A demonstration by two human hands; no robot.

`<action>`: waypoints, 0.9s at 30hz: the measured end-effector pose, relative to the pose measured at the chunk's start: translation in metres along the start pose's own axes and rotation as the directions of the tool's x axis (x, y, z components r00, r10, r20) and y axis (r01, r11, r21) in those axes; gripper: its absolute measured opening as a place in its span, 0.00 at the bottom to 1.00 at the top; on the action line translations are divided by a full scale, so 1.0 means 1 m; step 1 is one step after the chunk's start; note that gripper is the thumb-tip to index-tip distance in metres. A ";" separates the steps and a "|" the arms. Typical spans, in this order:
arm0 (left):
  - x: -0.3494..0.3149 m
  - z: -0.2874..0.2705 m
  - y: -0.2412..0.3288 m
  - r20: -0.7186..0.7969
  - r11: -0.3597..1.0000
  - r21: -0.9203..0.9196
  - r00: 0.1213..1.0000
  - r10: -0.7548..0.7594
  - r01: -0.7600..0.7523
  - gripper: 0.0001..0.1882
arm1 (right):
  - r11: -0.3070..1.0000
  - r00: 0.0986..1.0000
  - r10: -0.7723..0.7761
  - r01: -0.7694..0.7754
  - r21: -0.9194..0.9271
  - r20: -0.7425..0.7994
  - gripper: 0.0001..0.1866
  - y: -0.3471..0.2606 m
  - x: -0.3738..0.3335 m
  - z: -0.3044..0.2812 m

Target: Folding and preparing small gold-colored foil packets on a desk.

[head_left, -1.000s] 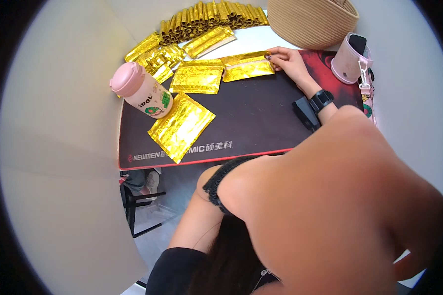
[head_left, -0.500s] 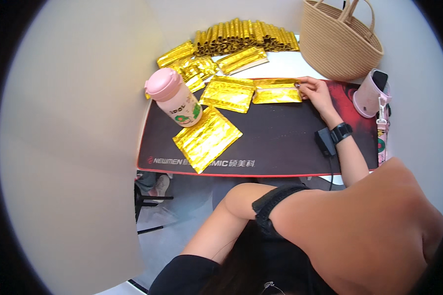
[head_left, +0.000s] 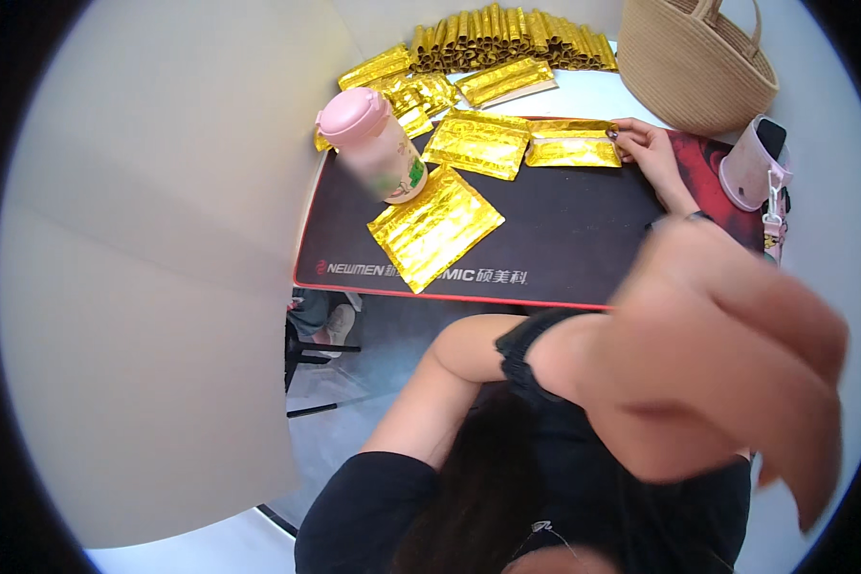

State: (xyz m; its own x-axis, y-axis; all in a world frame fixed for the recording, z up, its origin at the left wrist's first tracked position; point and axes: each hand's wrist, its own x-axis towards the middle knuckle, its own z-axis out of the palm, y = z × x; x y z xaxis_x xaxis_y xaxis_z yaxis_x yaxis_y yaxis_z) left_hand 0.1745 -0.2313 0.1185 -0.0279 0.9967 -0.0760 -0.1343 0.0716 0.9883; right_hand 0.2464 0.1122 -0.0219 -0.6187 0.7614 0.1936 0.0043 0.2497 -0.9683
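1. Gold packet with a pale band along it (head_left: 574, 153): far side of the dark mat, lying lengthwise, its right end at the person's fingertips.
2. Right hand (head_left: 651, 155): reaching in from the right, thumb and fingers close together at that right end. Cannot tell whether they pinch the foil or only touch it.
3. Left hand (head_left: 727, 344): raised very near the camera, large and blurred, black frilled band (head_left: 518, 359) below it. Cannot tell how far open, or whether it has hold of anything.
4. Flat gold packet (head_left: 478, 145): just left of the first, edges meeting or nearly so.
5. Slanted gold packet (head_left: 440, 230): nearer the person, corner pointing to the mat's front edge. Bottle with pink lid (head_left: 359, 120) at its upper left.
6. Dark mat (head_left: 564, 234): red rim, pale print along the front, reddish right end; lies on the white counter (head_left: 593, 93).
7. Behind: heap of rolled gold tubes (head_left: 512, 43), more foil packets (head_left: 426, 93) to its lower left.
8. Right: woven bag (head_left: 694, 77); nearer, pink holder (head_left: 744, 177) with dark phone-like object (head_left: 771, 139) upright inside.
9. Below, left: someone's pale shoe (head_left: 340, 327) beside black chair legs (head_left: 333, 349).
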 end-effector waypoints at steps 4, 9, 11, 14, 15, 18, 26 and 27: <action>0.010 -0.034 -0.002 0.113 0.993 -0.090 0.992 -0.063 0.073 0.27 | 1.000 0.999 0.005 -0.006 -0.029 -0.036 0.14 0.023 -0.007 -0.016; -0.010 -0.108 0.022 0.207 0.989 -0.130 0.974 0.094 -0.068 0.27 | 0.999 1.000 -0.005 0.004 -0.034 -0.022 0.14 -0.002 -0.006 0.003; -0.022 -0.144 -0.011 0.295 0.972 -0.215 0.942 0.160 -0.098 0.27 | 0.996 0.998 0.024 -0.030 -0.088 -0.062 0.13 0.009 -0.019 -0.029; -0.143 -0.219 -0.005 0.234 0.959 -0.200 0.940 0.248 -0.203 0.28 | 1.000 0.999 -0.016 0.016 -0.005 -0.048 0.13 -0.011 0.003 0.012; -0.177 -0.252 -0.026 0.243 0.945 -0.234 0.927 0.285 -0.229 0.28 | 0.999 0.998 -0.010 0.008 -0.033 -0.066 0.13 -0.009 0.001 0.003; -0.156 -0.230 -0.050 0.228 0.900 -0.282 0.889 0.398 -0.331 0.28 | 0.998 0.999 0.005 -0.008 -0.065 -0.036 0.12 -0.008 -0.003 -0.008; -0.116 -0.200 -0.093 0.057 0.621 -0.236 0.627 0.777 -0.748 0.29 | 1.000 0.997 -0.027 0.026 -0.011 -0.069 0.12 -0.002 -0.019 0.009; -0.101 -0.179 -0.089 0.032 0.582 -0.208 0.589 0.808 -0.786 0.29 | 1.000 0.997 -0.002 0.004 0.027 -0.081 0.12 0.001 -0.019 0.010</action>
State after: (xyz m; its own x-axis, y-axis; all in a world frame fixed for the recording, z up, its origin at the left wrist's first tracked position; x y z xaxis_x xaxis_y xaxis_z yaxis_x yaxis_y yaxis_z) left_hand 0.0119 -0.3450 0.0141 -0.0929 0.6458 0.7578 -0.2625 -0.7501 0.6070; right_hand 0.2508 0.0920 -0.0282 -0.5529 0.8070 0.2075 -0.0191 0.2367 -0.9714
